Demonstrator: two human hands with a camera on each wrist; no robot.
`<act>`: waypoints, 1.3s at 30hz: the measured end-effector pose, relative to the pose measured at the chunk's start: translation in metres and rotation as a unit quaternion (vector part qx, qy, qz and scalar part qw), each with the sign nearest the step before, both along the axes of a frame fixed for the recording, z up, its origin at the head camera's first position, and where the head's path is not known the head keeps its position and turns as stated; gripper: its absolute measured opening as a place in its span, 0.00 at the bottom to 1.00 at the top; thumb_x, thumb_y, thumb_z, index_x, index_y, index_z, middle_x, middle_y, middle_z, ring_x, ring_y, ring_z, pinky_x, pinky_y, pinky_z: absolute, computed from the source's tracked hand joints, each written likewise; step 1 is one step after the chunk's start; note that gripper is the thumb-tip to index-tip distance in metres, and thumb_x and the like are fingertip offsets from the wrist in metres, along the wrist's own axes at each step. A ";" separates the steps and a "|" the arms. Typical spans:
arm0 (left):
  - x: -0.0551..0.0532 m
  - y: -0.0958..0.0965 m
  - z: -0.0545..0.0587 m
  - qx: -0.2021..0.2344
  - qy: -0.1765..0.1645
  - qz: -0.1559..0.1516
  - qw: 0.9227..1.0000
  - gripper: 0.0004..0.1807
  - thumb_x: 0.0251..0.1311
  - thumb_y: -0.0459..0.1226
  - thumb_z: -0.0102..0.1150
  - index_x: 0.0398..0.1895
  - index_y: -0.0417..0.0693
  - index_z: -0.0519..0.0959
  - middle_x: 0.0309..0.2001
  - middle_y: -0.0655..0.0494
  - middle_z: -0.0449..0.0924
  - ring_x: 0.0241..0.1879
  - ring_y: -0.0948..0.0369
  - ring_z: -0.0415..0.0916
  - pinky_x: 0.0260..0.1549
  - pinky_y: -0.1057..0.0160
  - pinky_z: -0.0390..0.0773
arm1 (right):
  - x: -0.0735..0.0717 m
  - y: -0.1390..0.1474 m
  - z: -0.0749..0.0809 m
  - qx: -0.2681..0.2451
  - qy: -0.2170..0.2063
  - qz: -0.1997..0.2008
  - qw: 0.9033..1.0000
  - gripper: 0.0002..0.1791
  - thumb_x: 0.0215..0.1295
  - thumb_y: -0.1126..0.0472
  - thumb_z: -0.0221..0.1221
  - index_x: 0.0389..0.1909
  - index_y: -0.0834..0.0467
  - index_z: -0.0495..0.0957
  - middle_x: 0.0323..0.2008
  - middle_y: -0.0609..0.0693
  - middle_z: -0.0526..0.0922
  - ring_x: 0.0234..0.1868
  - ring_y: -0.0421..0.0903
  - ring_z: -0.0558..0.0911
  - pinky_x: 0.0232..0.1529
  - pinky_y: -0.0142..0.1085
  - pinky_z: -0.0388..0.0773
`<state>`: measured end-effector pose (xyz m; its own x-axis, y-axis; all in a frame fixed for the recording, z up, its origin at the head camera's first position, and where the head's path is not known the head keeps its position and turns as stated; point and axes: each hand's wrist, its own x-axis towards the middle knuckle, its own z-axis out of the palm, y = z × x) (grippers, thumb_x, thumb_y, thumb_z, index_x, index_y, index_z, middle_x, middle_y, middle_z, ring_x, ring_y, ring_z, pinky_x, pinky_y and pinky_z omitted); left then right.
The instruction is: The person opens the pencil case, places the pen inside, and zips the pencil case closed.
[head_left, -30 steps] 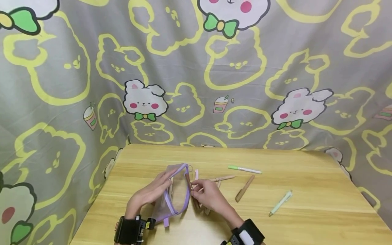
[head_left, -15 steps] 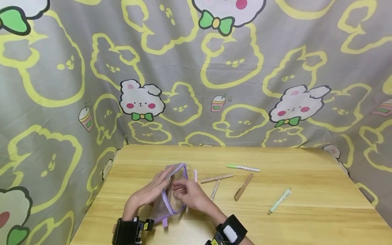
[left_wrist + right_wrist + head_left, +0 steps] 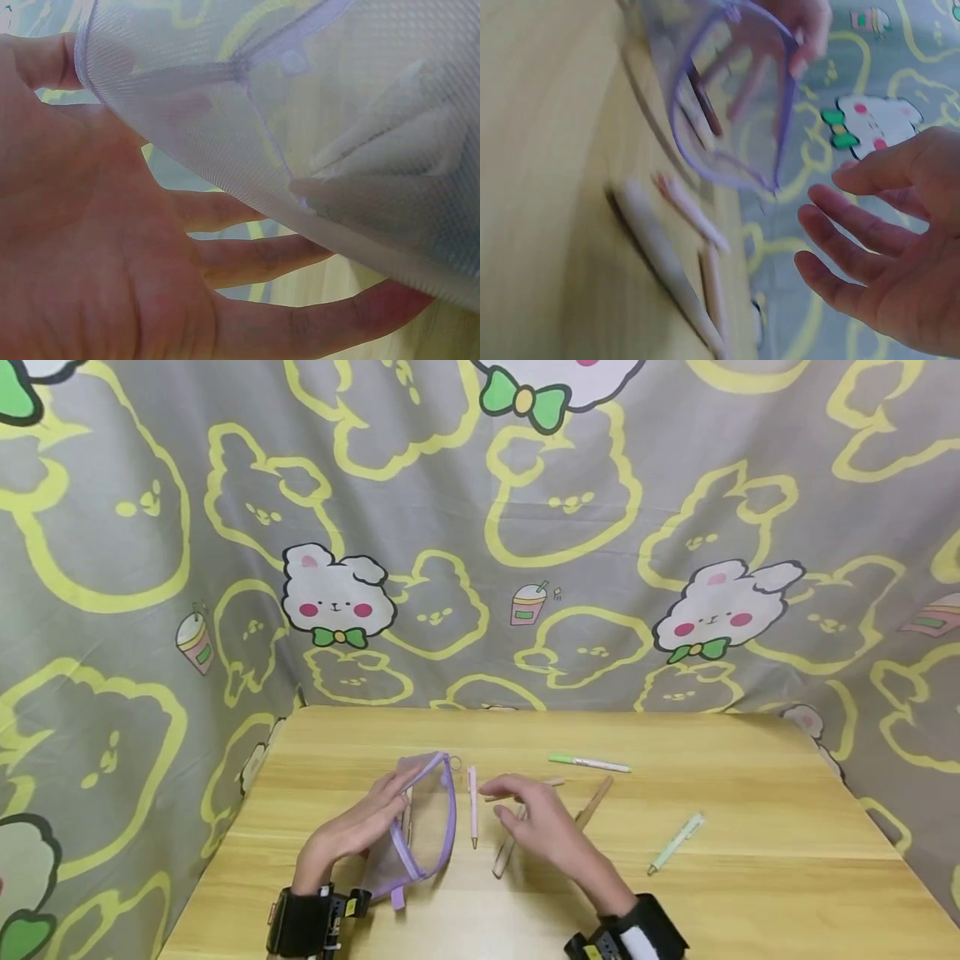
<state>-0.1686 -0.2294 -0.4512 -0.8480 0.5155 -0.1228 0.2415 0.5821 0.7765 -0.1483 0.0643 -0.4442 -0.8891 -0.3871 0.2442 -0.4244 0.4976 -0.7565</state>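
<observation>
A see-through mesh pencil pouch [image 3: 431, 827] with purple edging stands with its mouth gaping to the right. My left hand [image 3: 360, 822] lies along its left side, straight spread fingers [image 3: 300, 319] against the mesh and the tips at the purple rim. Inside the pouch, a dark brown pen [image 3: 705, 101] and a pale pen show in the right wrist view. My right hand [image 3: 543, 822] hovers right of the pouch, fingers loosely bent, nothing between them. A pink pen [image 3: 473, 810] lies between pouch and right hand. Beneath that hand is a beige pen [image 3: 502, 860], partly hidden.
A brown pen [image 3: 595, 803] lies beyond the right hand, partly covered by it. Farther right are a green-capped white marker [image 3: 590, 763] and a mint-green pen [image 3: 677, 843]. A patterned curtain [image 3: 450, 527] rises behind the wooden table [image 3: 750, 910].
My right hand held a brown pen at the pouch's mouth, reached inside with it, then came out empty and moved right over the loose pens. The left hand has stayed on the pouch.
</observation>
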 end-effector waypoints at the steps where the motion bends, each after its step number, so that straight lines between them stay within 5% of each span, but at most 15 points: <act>1: 0.000 -0.001 0.001 0.001 -0.001 0.000 1.000 0.32 0.81 0.44 0.30 0.84 0.48 0.46 0.80 0.29 0.37 0.77 0.30 0.37 0.63 0.18 0.44 | -0.001 0.006 0.001 0.012 0.013 -0.001 1.000 0.18 0.63 0.75 0.63 0.52 0.57 0.84 0.51 0.50 0.87 0.55 0.52 0.84 0.59 0.54 0.79; 6: 0.000 -0.002 0.002 -0.002 -0.008 -0.002 1.000 0.33 0.81 0.45 0.30 0.84 0.49 0.45 0.79 0.28 0.35 0.76 0.28 0.36 0.62 0.17 0.45 | -0.001 0.040 0.001 0.078 0.066 0.005 0.995 0.18 0.61 0.77 0.64 0.46 0.53 0.85 0.50 0.48 0.85 0.55 0.52 0.83 0.58 0.53 0.80; 11: -0.001 -0.001 0.002 -0.001 -0.008 -0.007 1.000 0.33 0.81 0.46 0.30 0.84 0.47 0.45 0.79 0.27 0.34 0.77 0.28 0.36 0.62 0.17 0.44 | 0.001 0.076 -0.008 0.133 0.102 0.001 0.986 0.23 0.54 0.83 0.59 0.40 0.54 0.85 0.46 0.47 0.82 0.42 0.44 0.79 0.41 0.40 0.81; 14: -0.001 -0.001 0.002 -0.002 -0.007 -0.010 1.000 0.33 0.81 0.46 0.29 0.84 0.47 0.45 0.80 0.27 0.34 0.77 0.29 0.35 0.62 0.16 0.44 | 0.003 0.096 -0.015 0.154 0.119 -0.005 0.981 0.27 0.49 0.86 0.56 0.37 0.51 0.85 0.43 0.43 0.81 0.40 0.41 0.78 0.47 0.42 0.83; 18: 0.000 -0.002 0.002 -0.004 -0.007 -0.006 1.000 0.32 0.81 0.44 0.30 0.84 0.48 0.45 0.79 0.27 0.35 0.77 0.28 0.36 0.62 0.16 0.45 | 0.008 0.117 -0.020 0.172 0.123 -0.003 0.977 0.33 0.44 0.88 0.54 0.35 0.46 0.86 0.42 0.42 0.81 0.50 0.45 0.81 0.62 0.55 0.77; 28: 0.000 -0.001 0.002 -0.004 -0.002 -0.014 1.000 0.33 0.81 0.47 0.30 0.84 0.46 0.45 0.79 0.27 0.37 0.76 0.28 0.36 0.62 0.16 0.45 | 0.018 0.178 -0.029 0.209 0.175 -0.006 0.962 0.38 0.32 0.89 0.58 0.45 0.53 0.82 0.48 0.45 0.81 0.48 0.48 0.83 0.43 0.43 0.86; 34: -0.002 0.000 0.001 0.013 0.011 -0.028 0.999 0.33 0.81 0.47 0.28 0.84 0.49 0.44 0.81 0.32 0.37 0.77 0.29 0.33 0.62 0.16 0.41 | 0.016 0.211 -0.038 0.233 0.220 -0.019 0.947 0.40 0.24 0.89 0.60 0.40 0.50 0.82 0.44 0.44 0.81 0.46 0.50 0.82 0.40 0.48 0.86; 39: -0.001 -0.001 0.000 0.013 0.004 -0.023 1.000 0.34 0.82 0.49 0.27 0.84 0.47 0.44 0.81 0.33 0.37 0.77 0.30 0.32 0.63 0.17 0.40 | 0.016 0.226 -0.047 0.256 0.197 -0.019 0.946 0.38 0.26 0.89 0.64 0.34 0.45 0.81 0.41 0.41 0.79 0.45 0.49 0.80 0.39 0.45 0.86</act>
